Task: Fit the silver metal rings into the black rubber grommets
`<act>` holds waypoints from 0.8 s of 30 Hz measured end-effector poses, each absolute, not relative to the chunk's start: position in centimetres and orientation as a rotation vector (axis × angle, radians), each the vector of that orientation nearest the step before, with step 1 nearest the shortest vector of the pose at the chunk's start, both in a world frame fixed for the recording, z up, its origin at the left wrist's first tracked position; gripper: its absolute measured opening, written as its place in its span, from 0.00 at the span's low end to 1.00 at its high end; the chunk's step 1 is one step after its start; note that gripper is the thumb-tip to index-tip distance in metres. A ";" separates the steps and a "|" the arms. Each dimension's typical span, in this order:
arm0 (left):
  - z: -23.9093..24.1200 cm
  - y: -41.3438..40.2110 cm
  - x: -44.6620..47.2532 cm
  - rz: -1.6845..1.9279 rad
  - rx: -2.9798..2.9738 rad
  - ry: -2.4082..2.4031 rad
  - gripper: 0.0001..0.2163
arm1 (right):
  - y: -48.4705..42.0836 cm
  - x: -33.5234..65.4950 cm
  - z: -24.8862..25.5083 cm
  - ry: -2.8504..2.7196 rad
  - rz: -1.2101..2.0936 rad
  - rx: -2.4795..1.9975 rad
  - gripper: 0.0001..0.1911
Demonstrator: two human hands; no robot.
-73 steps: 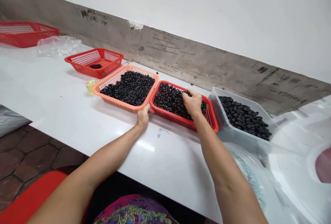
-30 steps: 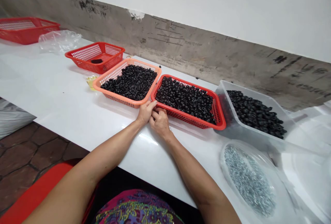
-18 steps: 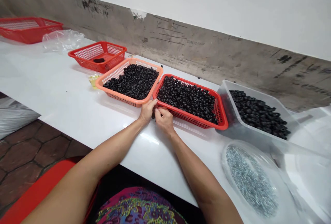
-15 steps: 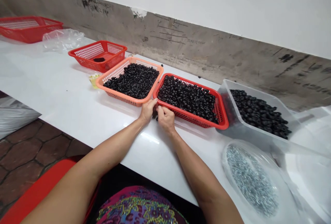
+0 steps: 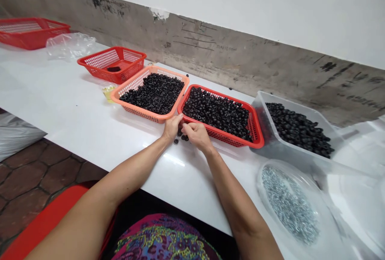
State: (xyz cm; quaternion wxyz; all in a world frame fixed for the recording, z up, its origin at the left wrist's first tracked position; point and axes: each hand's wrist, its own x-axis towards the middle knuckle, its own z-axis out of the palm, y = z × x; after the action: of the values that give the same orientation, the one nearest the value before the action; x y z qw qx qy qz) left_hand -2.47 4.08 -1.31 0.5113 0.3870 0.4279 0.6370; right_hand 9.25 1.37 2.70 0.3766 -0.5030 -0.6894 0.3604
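Note:
My left hand (image 5: 172, 126) is closed at the front corner where two baskets meet, thumb and fingers pinched together. Close beside it, my right hand (image 5: 195, 133) is curled with its fingertips towards the left one. Whatever small part sits between the fingers is hidden. Several loose black rings (image 5: 176, 141) lie on the white table just under the hands. Behind my right hand stands a red basket (image 5: 259, 130) filled with black ring-shaped parts (image 5: 216, 111). Behind my left hand is an orange basket (image 5: 135, 112) heaped with smaller black parts (image 5: 156, 91).
A clear plastic bin (image 5: 270, 150) of black parts stands at the right. In front of it is a clear tub (image 5: 264, 196) with small silvery pieces. Leftward are a red basket (image 5: 90, 67), a plastic bag (image 5: 70, 45) and another red basket (image 5: 33, 41). A wall runs behind.
My right hand has moved slightly right and turned, showing more black rings on the table below. My left hand stays in place. The view has shifted a little.

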 end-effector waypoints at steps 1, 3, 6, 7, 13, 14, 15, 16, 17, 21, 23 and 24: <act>-1.2 4.0 -2.5 1.514 0.939 1.038 0.17 | 1.2 9.7 3.5 -1.882 0.926 -1.284 0.21; -1.0 3.7 -2.5 1.481 0.961 1.051 0.18 | 0.8 10.6 5.1 -2.090 0.891 -1.278 0.21; -1.1 3.5 -2.4 1.480 0.972 1.053 0.19 | -0.3 12.1 6.4 -2.304 0.690 -1.325 0.16; -1.2 3.5 -2.3 1.487 0.970 1.054 0.19 | -0.9 12.6 6.4 -2.366 0.592 -1.354 0.13; -1.8 3.4 -1.9 1.526 1.006 1.074 0.19 | -4.8 14.6 3.1 -2.540 0.287 -1.575 0.07; -1.8 3.4 -1.9 1.530 1.006 1.081 0.19 | -5.2 14.6 2.5 -2.531 0.280 -1.606 0.08; -1.8 3.4 -2.0 1.531 1.010 1.085 0.18 | -5.5 14.6 2.0 -2.519 0.271 -1.623 0.09; -1.8 3.5 -2.2 1.528 1.019 1.083 0.18 | -5.6 14.6 1.5 -2.505 0.261 -1.627 0.09; -1.7 3.5 -2.4 1.517 1.034 1.076 0.18 | -5.7 14.6 1.1 -2.488 0.249 -1.621 0.09; -1.6 3.9 -3.1 1.409 1.102 1.023 0.15 | -5.3 15.0 -0.5 -2.390 0.211 -1.568 0.04; -1.7 3.9 -3.3 1.380 1.114 1.017 0.14 | -5.2 15.5 -1.3 -2.338 0.185 -1.538 0.04; -1.8 3.8 -3.4 1.366 1.131 1.015 0.13 | -5.1 15.7 -1.7 -2.315 0.172 -1.520 0.04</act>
State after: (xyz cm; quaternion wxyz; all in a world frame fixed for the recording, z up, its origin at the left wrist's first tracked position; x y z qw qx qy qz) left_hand -3.36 3.83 -1.75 0.5220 0.4721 0.4239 0.5700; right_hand 15.72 -5.10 -1.65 0.1822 -0.5385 -0.8204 0.0611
